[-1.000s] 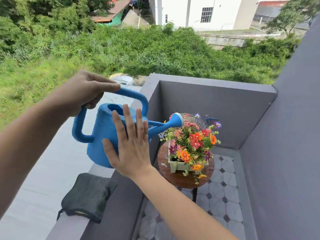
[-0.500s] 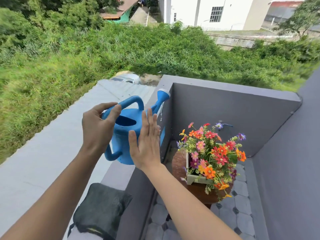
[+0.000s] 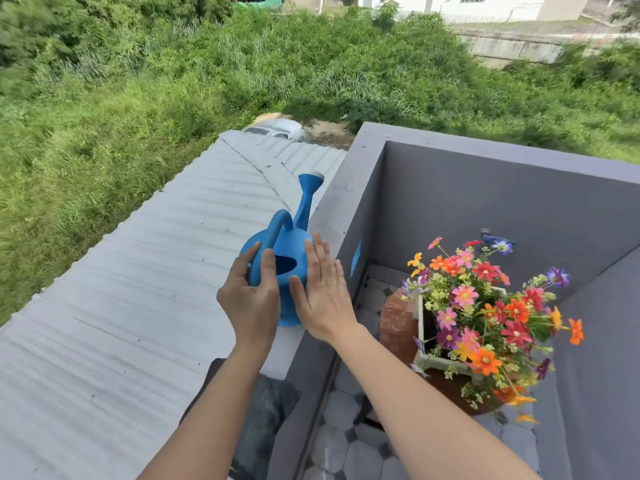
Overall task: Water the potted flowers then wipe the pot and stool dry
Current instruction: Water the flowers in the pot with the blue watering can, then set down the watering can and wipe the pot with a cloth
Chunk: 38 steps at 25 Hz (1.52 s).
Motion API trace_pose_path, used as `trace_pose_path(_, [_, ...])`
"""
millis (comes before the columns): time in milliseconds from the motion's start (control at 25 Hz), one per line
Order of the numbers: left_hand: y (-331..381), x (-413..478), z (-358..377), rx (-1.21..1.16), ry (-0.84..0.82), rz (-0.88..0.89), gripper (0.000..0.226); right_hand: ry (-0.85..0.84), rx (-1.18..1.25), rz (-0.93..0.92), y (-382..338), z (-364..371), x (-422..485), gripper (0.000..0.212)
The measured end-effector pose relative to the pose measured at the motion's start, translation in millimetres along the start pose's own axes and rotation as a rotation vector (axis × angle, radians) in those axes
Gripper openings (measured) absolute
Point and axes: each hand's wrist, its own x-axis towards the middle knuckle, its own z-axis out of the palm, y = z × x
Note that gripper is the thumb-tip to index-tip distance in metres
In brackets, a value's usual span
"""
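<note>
Gripping blue watering can (image 3: pixel 289 271) handle, left hand (image 3: pixel 251 299) curled shut; can stood on grey ledge (image 3: pixel 341 199).
Right hand (image 3: pixel 323 299) open flat against can's 3 o'clock side; potted flowers (image 3: pixel 485 306) on stool (image 3: pixel 394 327), 3 o'clock.

Beside the watering can (image 3: pixel 287 271), the left arm hides much of the dark cloth (image 3: pixel 266 420); flowers (image 3: pixel 485 306) cover most of the stool (image 3: pixel 398 327).

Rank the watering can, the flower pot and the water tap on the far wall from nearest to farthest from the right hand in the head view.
From the right hand:
1. Watering can, touching, on the ledge to its left.
2. Flower pot, lower right, on the stool.
3. Water tap, far right, on the wall behind the flowers.
</note>
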Motion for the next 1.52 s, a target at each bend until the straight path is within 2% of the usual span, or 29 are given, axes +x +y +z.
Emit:
trace_pose_path(240, [-15,-7,3,-0.051,0.001,-0.017,0.031,-0.034,-0.035,-0.025,14,7,1,0.077])
trace_pose_path(440, [-14,-10,8,0.045,-0.095,-0.007,0.019,-0.035,-0.06,-0.033,23,1,5,0.069])
trace_pose_path(600, [-12,-13,6,0.066,-0.183,-0.021,0.026,-0.042,-0.073,-0.036,26,-3,4,0.068])
trace_pose_path(720, [-16,-14,-8,0.063,-0.253,-0.038,0.044,0.015,0.005,0.063,24,4,-12,0.066])
trace_pose_path(800, [-31,-16,-26,0.071,-0.212,-0.111,0.052,0.035,0.083,0.206,20,18,-35,0.067])
trace_pose_path(920, [-74,-21,-64,0.352,-0.253,-0.152,0.051,-0.05,0.155,0.361,6,46,-82,0.068])
trace_pose_path(1080, [-123,-31,-109,0.889,-0.535,-0.271,0.059,-0.209,0.263,0.413,-13,69,-119,0.069])
trace_pose_path(1200, [-122,-39,-116,1.026,-0.572,-0.426,0.063,-0.268,0.233,0.463,-25,77,-125,0.063])
trace_pose_path(1320, [-118,-42,-114,1.012,-0.481,-0.28,0.054,-0.216,0.107,0.456,-33,73,-120,0.044])
trace_pose_path(1520, [-96,-45,-116,0.922,-0.353,-0.069,0.042,-0.176,0.117,0.424,-33,51,-111,0.046])
